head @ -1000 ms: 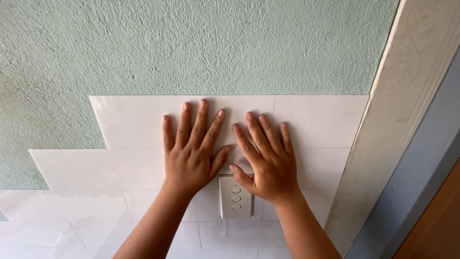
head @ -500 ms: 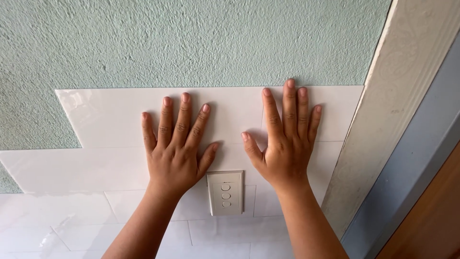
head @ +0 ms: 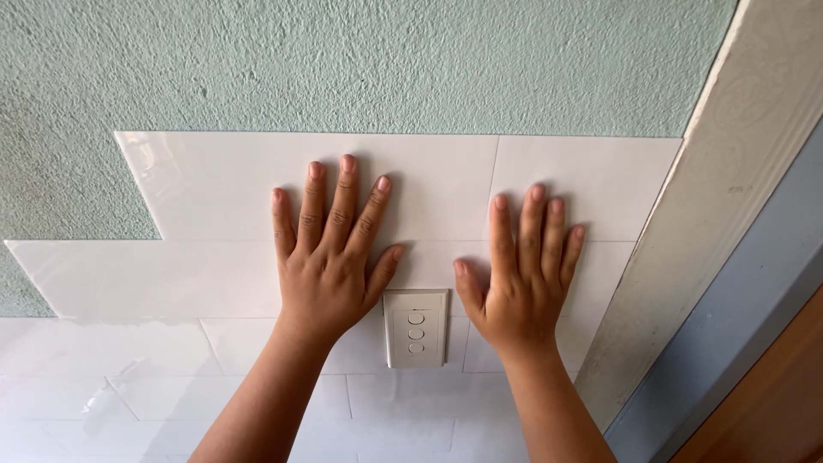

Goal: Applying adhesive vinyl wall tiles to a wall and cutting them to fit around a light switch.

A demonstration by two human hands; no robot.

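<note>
Glossy white tile sheets (head: 197, 189) cover the lower part of a rough pale green wall (head: 343, 60). My left hand (head: 330, 257) lies flat on the tiles with its fingers spread, palm against the surface. My right hand (head: 523, 274) also presses flat on the tiles, fingers close together, just right of a vertical seam. A white switch plate (head: 416, 328) with three round buttons sits between and below my two hands. Neither hand holds anything.
A cream textured door frame (head: 711, 197) runs diagonally down the right side, with a grey-blue strip (head: 737, 326) and brown wood (head: 780, 403) beyond it. The tiled area steps down at the left, leaving bare wall there.
My right hand has slid down from the top tile row to beside the switch. My left hand has shifted slightly. The view moved closer to the wall.
</note>
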